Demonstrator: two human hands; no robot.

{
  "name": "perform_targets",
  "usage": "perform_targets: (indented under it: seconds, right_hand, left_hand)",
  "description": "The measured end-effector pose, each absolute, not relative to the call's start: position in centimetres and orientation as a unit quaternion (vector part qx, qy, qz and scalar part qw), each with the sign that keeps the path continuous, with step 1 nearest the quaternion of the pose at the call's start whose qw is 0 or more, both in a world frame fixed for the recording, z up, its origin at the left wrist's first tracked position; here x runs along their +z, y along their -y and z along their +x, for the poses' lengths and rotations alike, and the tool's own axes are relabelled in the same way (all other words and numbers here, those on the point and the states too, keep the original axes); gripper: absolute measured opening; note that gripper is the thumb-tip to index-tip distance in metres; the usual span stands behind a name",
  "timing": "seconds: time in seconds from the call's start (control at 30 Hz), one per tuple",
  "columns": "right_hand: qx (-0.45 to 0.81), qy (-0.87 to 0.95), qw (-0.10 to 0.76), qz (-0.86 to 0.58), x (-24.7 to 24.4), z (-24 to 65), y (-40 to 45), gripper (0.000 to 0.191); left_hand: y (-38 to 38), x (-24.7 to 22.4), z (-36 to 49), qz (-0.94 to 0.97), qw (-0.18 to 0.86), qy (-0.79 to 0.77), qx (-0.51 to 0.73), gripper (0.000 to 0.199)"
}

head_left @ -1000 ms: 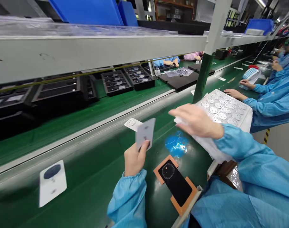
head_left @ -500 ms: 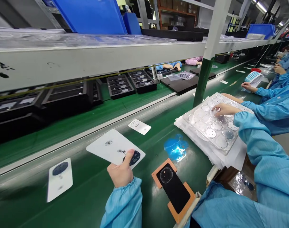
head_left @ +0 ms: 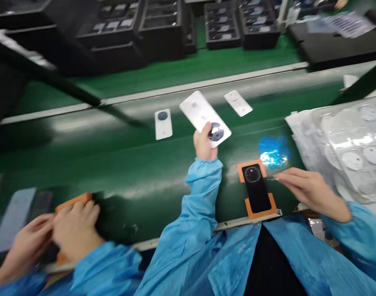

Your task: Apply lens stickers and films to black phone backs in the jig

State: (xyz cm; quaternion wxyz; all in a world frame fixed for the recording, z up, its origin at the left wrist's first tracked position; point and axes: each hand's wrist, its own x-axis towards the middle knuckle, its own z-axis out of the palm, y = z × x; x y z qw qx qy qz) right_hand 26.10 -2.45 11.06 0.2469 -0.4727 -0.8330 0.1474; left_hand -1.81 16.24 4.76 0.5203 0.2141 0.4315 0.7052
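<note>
While my left hand (head_left: 205, 144) holds the white panel (head_left: 198, 110), my right hand (head_left: 315, 194), the nearer one, pinches a thin piece (head_left: 272, 179) just right of the black plate (head_left: 257, 194), whose long axis points away from me, slightly leftward.

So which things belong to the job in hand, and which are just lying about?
In the job, it seems:
white card in the left hand
thin piece in the right hand
black phone in its orange holder
tray of round pieces, perhaps

Just lying about, it seems:
two other white cards
blue plastic bits
</note>
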Motion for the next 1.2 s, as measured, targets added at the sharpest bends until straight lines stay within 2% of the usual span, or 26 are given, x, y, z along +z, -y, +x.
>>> perform_targets:
  seconds: [0.17,0.3,0.5,0.63,0.73,0.8,1.0,1.1,1.2]
  right_hand:
    - [0.065,0.871,0.244,-0.422,1.1,20.7,1.6,0.043]
    - [0.051,0.888,0.220,-0.401,-0.8,22.3,1.4,0.047]
    - [0.032,0.901,0.190,-0.389,-0.5,21.4,2.0,0.039]
    - [0.026,0.890,0.202,-0.407,-0.5,20.3,1.4,0.034]
    - [0.065,0.891,0.217,-0.393,0.4,20.7,0.2,0.026]
    - [0.091,0.885,0.249,-0.383,1.8,21.3,-0.9,0.022]
    - [0.081,0.788,0.427,-0.436,7.8,20.1,-5.4,0.019]
    - [0.078,0.756,0.456,-0.464,9.5,17.9,-7.5,0.008]
    - [0.042,0.728,0.488,-0.479,9.5,16.5,-9.2,0.008]
  left_hand:
    - [-15.7,4.6,-2.4,0.253,0.549,-0.375,0.703,0.051]
    - [-15.2,5.3,-2.7,0.244,0.562,-0.376,0.695,0.056]
    - [-15.2,5.9,-2.4,0.222,0.564,-0.389,0.693,0.051]
    - [-15.0,6.4,-2.3,0.239,0.570,-0.407,0.672,0.050]
    - [-14.5,6.7,-1.9,0.271,0.568,-0.413,0.658,0.048]
    - [-14.0,6.7,-1.5,0.288,0.563,-0.422,0.650,0.045]
    - [-12.6,6.5,0.7,0.351,0.536,-0.450,0.622,0.035]
    - [-11.8,6.5,2.1,0.377,0.549,-0.443,0.601,0.046]
    - [-11.1,6.2,3.2,0.387,0.550,-0.409,0.617,0.062]
